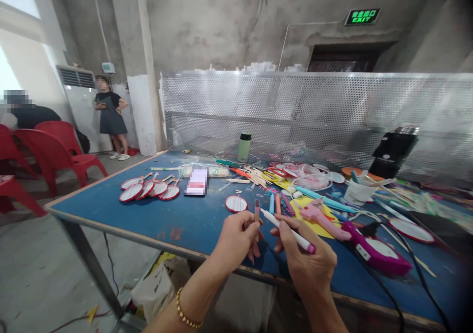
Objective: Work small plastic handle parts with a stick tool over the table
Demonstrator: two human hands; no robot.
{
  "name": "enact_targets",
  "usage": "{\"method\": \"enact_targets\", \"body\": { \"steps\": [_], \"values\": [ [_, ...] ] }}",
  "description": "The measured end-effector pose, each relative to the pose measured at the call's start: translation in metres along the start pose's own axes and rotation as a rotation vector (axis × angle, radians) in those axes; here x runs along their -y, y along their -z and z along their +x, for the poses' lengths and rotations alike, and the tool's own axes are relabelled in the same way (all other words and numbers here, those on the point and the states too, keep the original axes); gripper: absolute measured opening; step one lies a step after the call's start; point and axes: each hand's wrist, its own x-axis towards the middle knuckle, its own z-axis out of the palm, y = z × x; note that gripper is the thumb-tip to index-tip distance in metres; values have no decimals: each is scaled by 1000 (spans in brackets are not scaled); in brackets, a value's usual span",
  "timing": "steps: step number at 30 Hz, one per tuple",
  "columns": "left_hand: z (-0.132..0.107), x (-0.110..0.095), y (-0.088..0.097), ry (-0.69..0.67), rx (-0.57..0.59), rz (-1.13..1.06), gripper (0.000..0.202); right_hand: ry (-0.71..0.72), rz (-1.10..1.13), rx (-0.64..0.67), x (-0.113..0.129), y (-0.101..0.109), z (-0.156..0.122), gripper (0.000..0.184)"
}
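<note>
My left hand [240,237] pinches a thin stick with a flat brownish-pink piece [257,210] at its top, held upright above the table's front edge. In my right hand [308,254] is a white marker [283,224] with a magenta end, its tip pointing left towards the brownish-pink piece. A small gap seems to lie between tip and piece. Just beyond my hands a round white disc with a red rim [236,203] lies flat. Several similar red-rimmed discs [150,188] overlap at the left, with small sticks at their upper edges.
The blue table [207,227] holds a phone [196,181], a green bottle [244,147], a pink glue gun [320,215], a purple device [384,254] with cables, and a white cup of tools [356,192]. Red chairs [61,146] and two people are at the left; a perforated metal screen [229,101] stands behind.
</note>
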Motion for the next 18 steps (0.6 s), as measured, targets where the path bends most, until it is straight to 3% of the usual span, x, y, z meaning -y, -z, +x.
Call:
{"method": "enact_targets", "body": {
  "steps": [6,13,18],
  "values": [
    [0,-2,-1,8,4,26,17,25,-23,66,0,0,1,16],
    [1,0,1,9,-6,18,14,1,-12,-13,0,0,0,16],
    [1,0,1,6,-4,31,15,25,-9,36,0,0,0,16]
  ]
}}
